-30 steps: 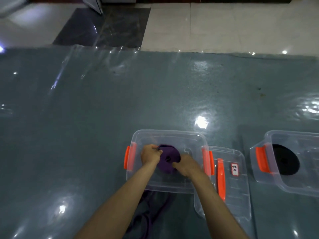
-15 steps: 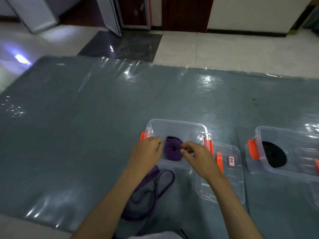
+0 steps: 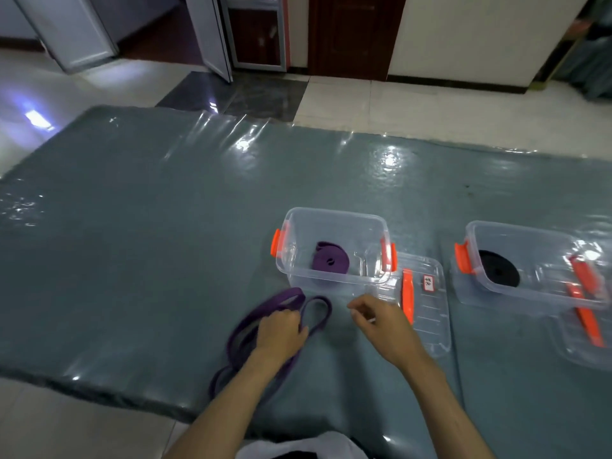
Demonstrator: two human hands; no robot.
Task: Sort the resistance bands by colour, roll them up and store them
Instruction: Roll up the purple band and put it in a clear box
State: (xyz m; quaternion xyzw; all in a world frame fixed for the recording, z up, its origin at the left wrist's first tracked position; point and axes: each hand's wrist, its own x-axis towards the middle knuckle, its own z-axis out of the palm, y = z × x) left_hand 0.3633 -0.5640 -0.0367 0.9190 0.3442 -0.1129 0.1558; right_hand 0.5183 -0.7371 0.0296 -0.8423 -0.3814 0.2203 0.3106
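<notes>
Two purple resistance bands show here. One, the rolled purple band [image 3: 330,262], is a tight flat coil lying on the floor of the clear box [image 3: 334,216], which has orange latches at both ends. The other, the loose purple band [image 3: 288,299], sprawls unrolled in long loops on the grey-green mat [image 3: 132,243], just in front of that box. The left hand [image 3: 281,332] rests on its loops, fingers curled down around a strand. The right hand [image 3: 384,321] hovers beside it with nothing in it, fingers loosely bent and apart.

A clear lid [image 3: 427,313] with an orange strip and a small label lies flat to the right of the box, partly tucked under it; the label's writing is too small to read. Further right, a second clear box [image 3: 530,233] holds a rolled black band [image 3: 498,268], and its right side is cut off by the picture's edge.

The left arm hides the nearer part of the loose band. The mat's near edge runs just below the band's loops, with pale floor tiles [image 3: 66,425] beyond it. To the left and behind the boxes the mat lies wide and bare.
</notes>
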